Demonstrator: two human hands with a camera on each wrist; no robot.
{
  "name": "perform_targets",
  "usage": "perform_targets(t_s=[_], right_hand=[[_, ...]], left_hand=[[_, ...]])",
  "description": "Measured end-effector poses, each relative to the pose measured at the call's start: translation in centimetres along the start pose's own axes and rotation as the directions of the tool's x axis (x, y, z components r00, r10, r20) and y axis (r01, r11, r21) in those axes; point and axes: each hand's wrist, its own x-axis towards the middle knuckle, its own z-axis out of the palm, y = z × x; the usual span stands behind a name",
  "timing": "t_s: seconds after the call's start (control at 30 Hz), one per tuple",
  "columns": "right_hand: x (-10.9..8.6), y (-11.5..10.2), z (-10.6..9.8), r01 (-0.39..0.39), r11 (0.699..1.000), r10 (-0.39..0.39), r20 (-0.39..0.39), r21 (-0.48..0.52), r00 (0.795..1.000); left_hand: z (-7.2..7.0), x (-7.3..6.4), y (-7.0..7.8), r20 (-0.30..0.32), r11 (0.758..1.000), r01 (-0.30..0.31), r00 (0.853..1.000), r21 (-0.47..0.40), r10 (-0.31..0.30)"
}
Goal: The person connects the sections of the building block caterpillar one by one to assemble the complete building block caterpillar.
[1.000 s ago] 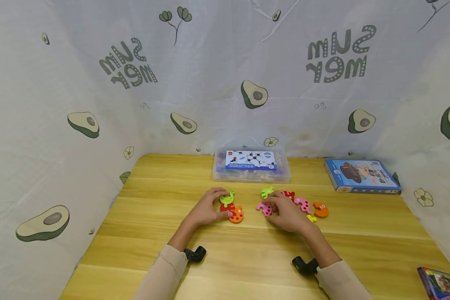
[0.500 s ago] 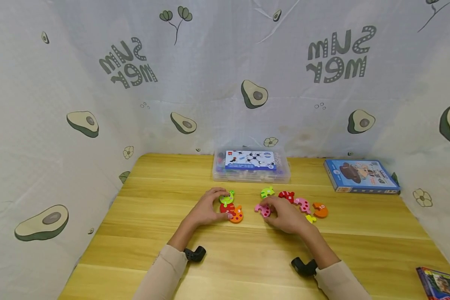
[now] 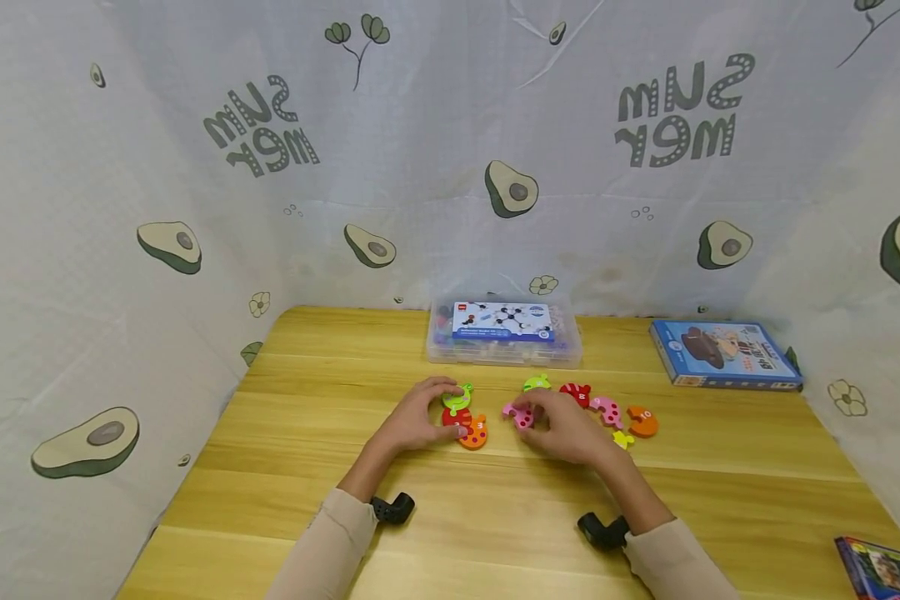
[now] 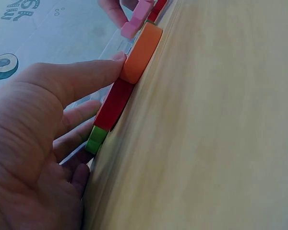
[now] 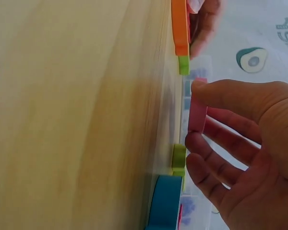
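My left hand (image 3: 417, 417) rests around a short row of joined wooden caterpillar puzzle pieces. Its thumb touches the orange piece (image 3: 474, 433), and its fingers lie by the green head piece (image 3: 457, 398). Between those two sits a red piece (image 4: 114, 103). To the right, my right hand (image 3: 566, 425) pinches a pink spotted puzzle piece (image 3: 521, 416) between thumb and fingers. In the right wrist view that pink piece (image 5: 198, 108) is held on edge near the table, short of the orange piece (image 5: 180, 28).
Around the right hand lie more puzzle pieces: green (image 3: 537, 382), red (image 3: 576, 394), pink (image 3: 607, 412), yellow (image 3: 622, 439) and orange (image 3: 642, 422). A blue piece (image 5: 165, 201) shows in the right wrist view. Behind stand a clear plastic case (image 3: 504, 353) and a blue box (image 3: 726, 353).
My right hand has moved a little left with the pink puzzle piece, nearer the joined row. The left hand stays at the row.
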Motion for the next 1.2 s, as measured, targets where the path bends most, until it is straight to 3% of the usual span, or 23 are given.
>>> perform_targets(t_s=[0.23, 0.43, 0.7, 0.93, 1.2], right_hand=[[0.5, -0.8, 0.6, 0.058, 0.998, -0.057, -0.02, 0.039, 0.998], [0.9, -1.4, 1.3, 0.059, 0.998, -0.058, -0.007, 0.038, 0.998], [1.7, -2.2, 2.0, 0.126, 0.992, -0.126, 0.007, 0.017, 0.992], [1.9, -2.5, 2.3, 0.118, 0.993, -0.118, 0.026, -0.004, 0.993], [2.3, -2.6, 2.6, 0.104, 0.994, -0.103, 0.056, -0.02, 0.993]], left_hand=[[-0.1, -0.2, 0.4, 0.04, 1.0, 0.019, 0.999, -0.02, -0.018], [0.0, -0.1, 0.3, 0.04, 1.0, 0.022, 0.999, -0.007, -0.022], [-0.2, 0.0, 0.3, 0.035, 0.999, 0.03, 0.999, -0.015, -0.029], [-0.3, -0.1, 0.4, 0.029, 1.0, -0.004, 1.0, -0.018, 0.005], [-0.2, -0.2, 0.4, 0.034, 1.0, 0.017, 0.999, -0.025, -0.016]])
